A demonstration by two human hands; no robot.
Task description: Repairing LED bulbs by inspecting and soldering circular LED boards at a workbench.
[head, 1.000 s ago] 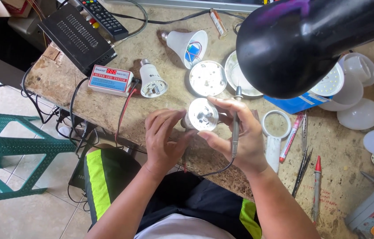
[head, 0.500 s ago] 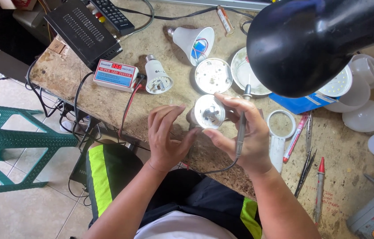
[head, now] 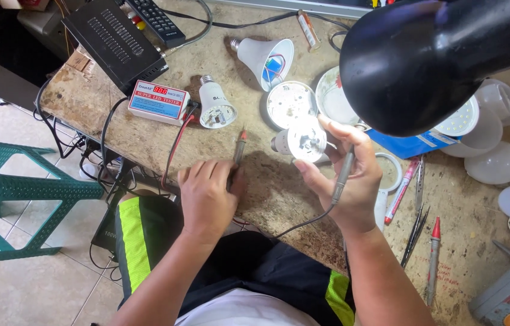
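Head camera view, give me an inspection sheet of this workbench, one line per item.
Surface: worn, stained benchtop.
Job's things: opened bulb base and black probe in right hand; red-tipped probe under left hand.
Clutter: bulb housings, diffuser domes, tweezers, red marker.
Grippers: both hands' fingers closed on tools.
Cables: red lead from tester box; black cords off edge.
Surroundings: black lamp shade, green plastic chair, tiled floor.

White bulb bases [head: 215, 105], black lamp shade [head: 442, 57], green plastic chair [head: 7, 190], blue-red tester box [head: 158, 101], neon-yellow striped shorts [head: 137, 241].
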